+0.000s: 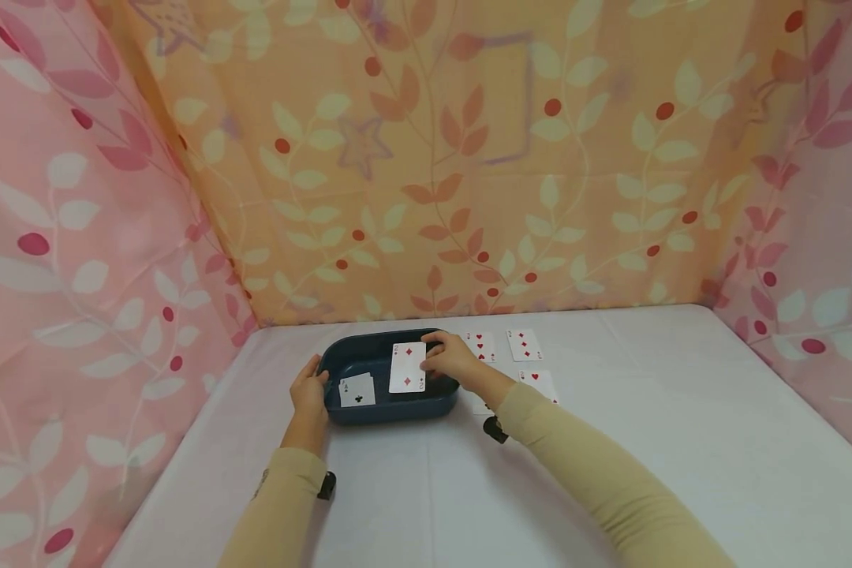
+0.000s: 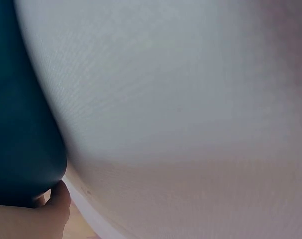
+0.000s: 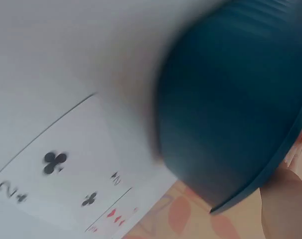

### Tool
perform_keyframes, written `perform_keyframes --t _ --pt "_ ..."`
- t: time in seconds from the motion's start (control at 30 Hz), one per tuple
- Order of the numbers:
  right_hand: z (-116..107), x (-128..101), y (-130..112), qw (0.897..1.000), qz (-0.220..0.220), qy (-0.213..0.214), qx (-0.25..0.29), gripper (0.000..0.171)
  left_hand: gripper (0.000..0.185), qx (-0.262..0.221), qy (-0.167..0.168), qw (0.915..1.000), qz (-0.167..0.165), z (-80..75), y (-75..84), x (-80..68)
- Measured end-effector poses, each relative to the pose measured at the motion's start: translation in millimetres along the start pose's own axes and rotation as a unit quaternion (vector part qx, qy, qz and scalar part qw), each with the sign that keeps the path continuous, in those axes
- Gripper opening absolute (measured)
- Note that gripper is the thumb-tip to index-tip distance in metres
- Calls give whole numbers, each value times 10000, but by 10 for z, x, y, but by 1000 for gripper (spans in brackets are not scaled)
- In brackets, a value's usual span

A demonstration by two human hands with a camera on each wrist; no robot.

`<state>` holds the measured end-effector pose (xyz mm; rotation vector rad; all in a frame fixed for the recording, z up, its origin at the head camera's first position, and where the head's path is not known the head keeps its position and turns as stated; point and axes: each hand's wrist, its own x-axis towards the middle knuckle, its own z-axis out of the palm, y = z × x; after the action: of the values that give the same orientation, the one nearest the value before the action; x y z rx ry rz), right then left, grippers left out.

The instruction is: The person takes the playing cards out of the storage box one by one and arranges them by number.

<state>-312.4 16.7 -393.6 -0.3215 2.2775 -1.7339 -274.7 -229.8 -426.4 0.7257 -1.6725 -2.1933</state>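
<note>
Sleeves in beige nearest the lens | left hand (image 1: 308, 392) grips left rim of dark blue tray (image 1: 397, 412) on white table (image 1: 610, 473) | right hand (image 1: 453, 359) pinches two of diamonds (image 1: 408, 368) over tray | club card (image 1: 357, 390) already inside | red cards (image 1: 523, 345) and two of clubs (image 3: 56, 172) left on table | sorting judged early

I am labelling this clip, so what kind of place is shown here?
Probably a makeshift tabletop booth, not a lived-in room: leaf-patterned cloth hangs on three sides of a white-covered table, which holds only a tray and cards.
</note>
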Motion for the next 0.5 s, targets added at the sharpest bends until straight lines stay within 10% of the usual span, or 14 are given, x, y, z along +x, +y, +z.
perform_keyframes --t 0.5 --pt "-213 -52 27 9993 313 156 145 54 54 43 45 9999 -125 -8 -5 6"
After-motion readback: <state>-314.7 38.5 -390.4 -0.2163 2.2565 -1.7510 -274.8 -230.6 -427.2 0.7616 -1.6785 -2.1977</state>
